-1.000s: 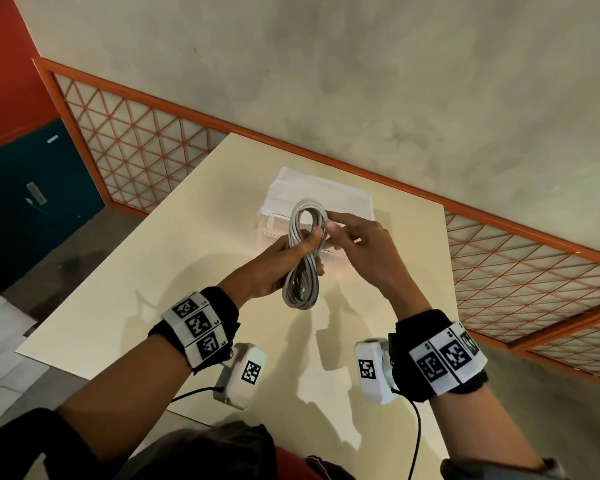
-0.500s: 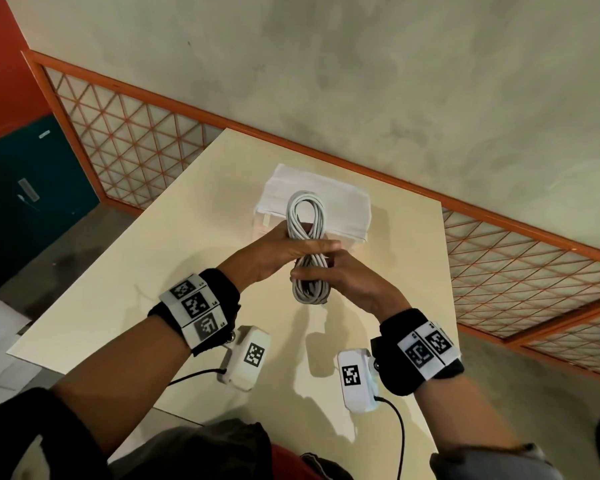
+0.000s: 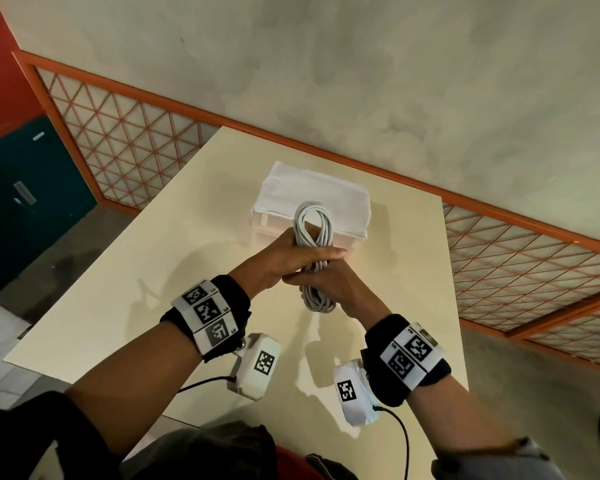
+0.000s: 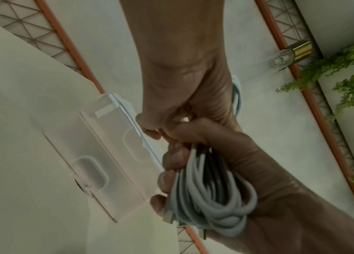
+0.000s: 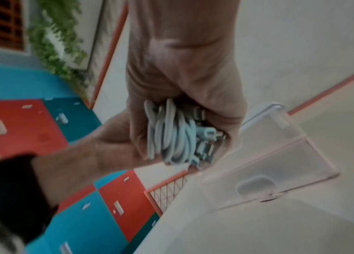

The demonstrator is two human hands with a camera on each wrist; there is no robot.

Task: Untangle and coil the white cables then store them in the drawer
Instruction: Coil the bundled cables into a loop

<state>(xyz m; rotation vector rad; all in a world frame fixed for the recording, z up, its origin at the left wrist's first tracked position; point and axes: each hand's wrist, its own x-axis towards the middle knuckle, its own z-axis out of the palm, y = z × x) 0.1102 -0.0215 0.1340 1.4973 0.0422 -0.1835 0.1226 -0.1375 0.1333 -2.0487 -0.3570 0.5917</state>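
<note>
Both hands, left (image 3: 284, 258) & right (image 3: 329, 285), grip the coiled white cables (image 3: 314, 230) above the table (image 3: 118, 271). Wrist views show plug ends (image 5: 209, 135), hidden from head cam. Drawer box (image 3: 312, 195) just beyond, shut.

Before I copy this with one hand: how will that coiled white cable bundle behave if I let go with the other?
The cable bundle likely flops: both hands grip its middle, loops sagging either side. Loose plug ends may spring out. It looks light.
</note>
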